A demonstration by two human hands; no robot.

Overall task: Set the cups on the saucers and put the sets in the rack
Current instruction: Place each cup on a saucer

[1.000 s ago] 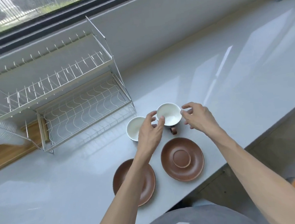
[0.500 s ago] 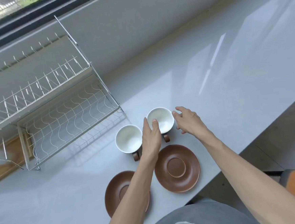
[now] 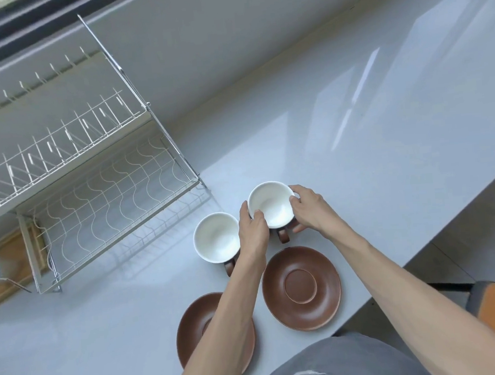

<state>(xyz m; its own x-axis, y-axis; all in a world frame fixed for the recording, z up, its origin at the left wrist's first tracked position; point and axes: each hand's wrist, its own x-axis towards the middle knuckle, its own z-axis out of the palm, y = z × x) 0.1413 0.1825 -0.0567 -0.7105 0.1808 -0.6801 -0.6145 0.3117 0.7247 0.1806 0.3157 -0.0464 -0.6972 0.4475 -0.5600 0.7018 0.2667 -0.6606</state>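
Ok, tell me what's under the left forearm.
The left saucer lies under the left forearm, its centre well and right side covered; only the left part shows.

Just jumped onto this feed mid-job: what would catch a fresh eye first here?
Both hands, left hand and right hand, close around the right cup, white inside with a brown handle, near the counter's middle. A second cup stands just left of it, and two empty brown saucers sit nearer the person: the right saucer in full view, the left saucer partly under the left forearm. The empty wire rack fills the left side.
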